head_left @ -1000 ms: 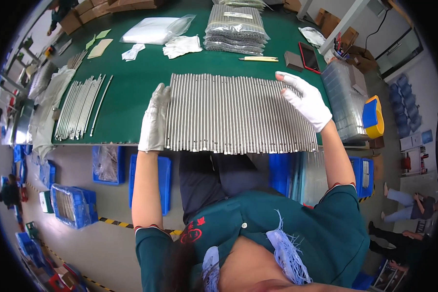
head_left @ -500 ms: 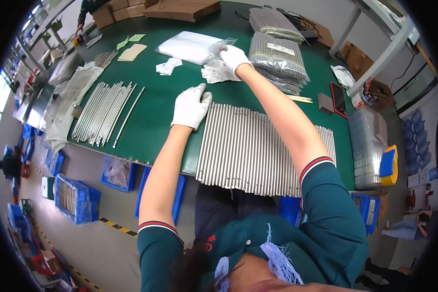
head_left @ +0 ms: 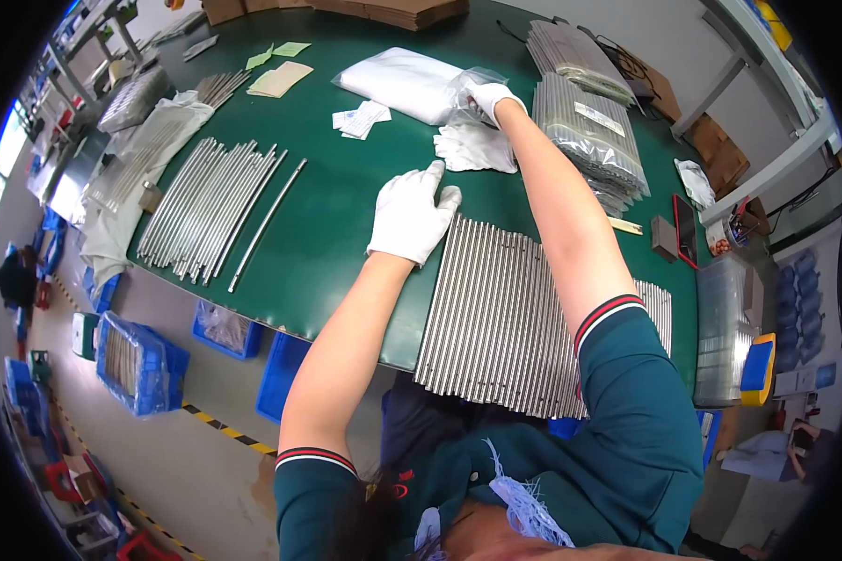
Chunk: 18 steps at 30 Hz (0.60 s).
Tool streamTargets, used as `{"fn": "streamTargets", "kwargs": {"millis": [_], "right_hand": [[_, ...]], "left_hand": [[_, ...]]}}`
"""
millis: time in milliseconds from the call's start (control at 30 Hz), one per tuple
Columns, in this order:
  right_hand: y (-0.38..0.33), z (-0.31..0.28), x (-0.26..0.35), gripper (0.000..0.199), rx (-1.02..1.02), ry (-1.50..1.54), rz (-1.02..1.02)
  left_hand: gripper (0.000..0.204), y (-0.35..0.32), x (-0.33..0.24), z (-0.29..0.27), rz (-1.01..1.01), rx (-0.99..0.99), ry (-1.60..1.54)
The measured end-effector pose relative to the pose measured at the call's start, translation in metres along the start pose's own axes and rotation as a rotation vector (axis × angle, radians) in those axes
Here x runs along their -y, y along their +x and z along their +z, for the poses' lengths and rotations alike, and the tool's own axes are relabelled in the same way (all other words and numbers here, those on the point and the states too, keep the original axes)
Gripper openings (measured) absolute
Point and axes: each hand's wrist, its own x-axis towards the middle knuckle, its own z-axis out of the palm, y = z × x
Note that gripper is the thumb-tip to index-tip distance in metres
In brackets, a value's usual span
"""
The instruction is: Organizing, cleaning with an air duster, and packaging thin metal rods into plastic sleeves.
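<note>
My left hand (head_left: 412, 217), in a white glove, rests at the upper left corner of a row of metal rods (head_left: 496, 323). Its thumb and index finger are apart, and nothing shows between them. Farther off, my right hand (head_left: 498, 99), also gloved, is closed on the crumpled clear end of a plastic bag (head_left: 475, 82). White folded material (head_left: 398, 82) lies in that bag. A loose pair of white gloves (head_left: 475, 148) sits just below my right hand. My right forearm covers part of the rods.
More rods (head_left: 206, 210) lie at left, with one single rod (head_left: 268, 224) apart. Bagged tubes (head_left: 594, 131) are stacked at back right, near a small block (head_left: 664, 238) and a phone (head_left: 685, 229). Paper slips (head_left: 360, 120) lie left of the bag. Blue bins (head_left: 140, 360) stand on the floor.
The whole view has shifted, so the table things appear farther right. My left hand's index finger and thumb have spread apart. My right hand stays at the bag's clear end.
</note>
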Motion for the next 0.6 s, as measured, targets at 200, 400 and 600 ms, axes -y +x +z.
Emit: {"fn": "streamTargets", "kwargs": {"millis": [200,400,600], "right_hand": [[0.002,-0.005,-0.009,0.032,-0.045,0.033,-0.003],[-0.002,0.001,-0.007,0.029,-0.041,0.185,0.051],[-0.021,0.016,0.013,0.037,0.053,0.42,0.07]], "left_hand": [[0.044,0.003,-0.006,0.004,0.026,-0.004,-0.015],[0.045,0.003,-0.006,0.006,0.032,-0.007,-0.011],[0.045,-0.003,0.001,-0.001,-0.006,0.017,0.009]]}}
